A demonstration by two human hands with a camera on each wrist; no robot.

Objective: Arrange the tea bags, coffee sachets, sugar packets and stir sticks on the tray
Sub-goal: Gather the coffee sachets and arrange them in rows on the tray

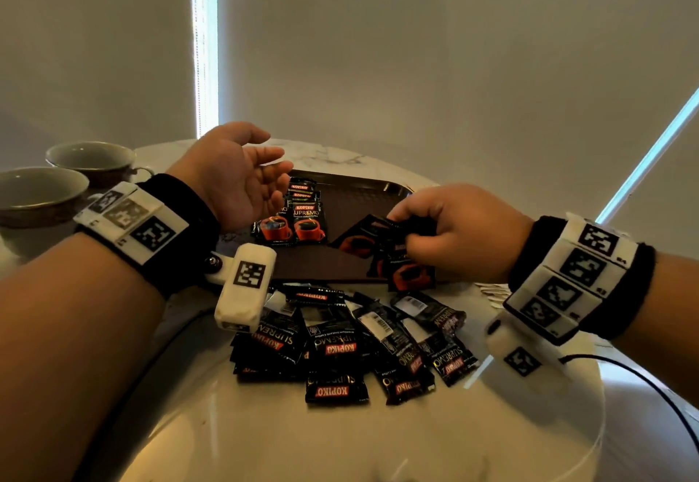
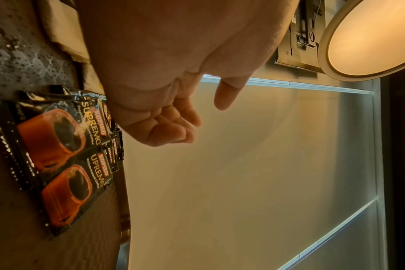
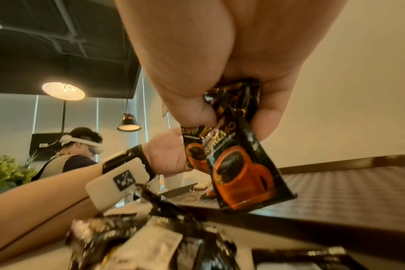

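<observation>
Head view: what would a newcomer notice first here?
The loose heap of black coffee sachets on the white table, in front of the brown tray. Above the tray's near edge, the right hand grips a few sachets; the left hand hovers open, palm up, over a neat row.

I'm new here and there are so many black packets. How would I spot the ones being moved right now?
Find the dark brown tray on the white marble table. Over its near right edge, the right hand pinches a few Kopiko Supremo coffee sachets. Unlike the neat row on the tray and the loose pile on the table, these hang in the air.
</observation>
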